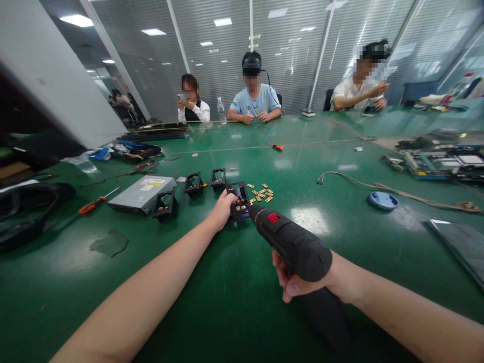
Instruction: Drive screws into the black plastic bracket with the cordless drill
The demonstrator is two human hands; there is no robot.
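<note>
My right hand [298,282] is wrapped round the grip of a black cordless drill [293,237] with a red switch on top. The drill's front end points forward and left, at the lower part of a black plastic frame [239,191]; whether its tip touches cannot be made out. My left hand [221,209] grips that frame by its left side, fingers partly hidden. Small brass-coloured pieces show inside the frame. Just right of it lie several loose brass plates [261,192]. Similar black frames [193,184] stand to the left, one against a silver disc drive [145,191].
An orange screwdriver [93,204] lies at left, another screwdriver [277,147] farther back. To the right are a blue round dish [383,200], a cable [363,185], a dark flat panel [461,247] and circuit boards [442,159]. Several people sit across the green table [227,282].
</note>
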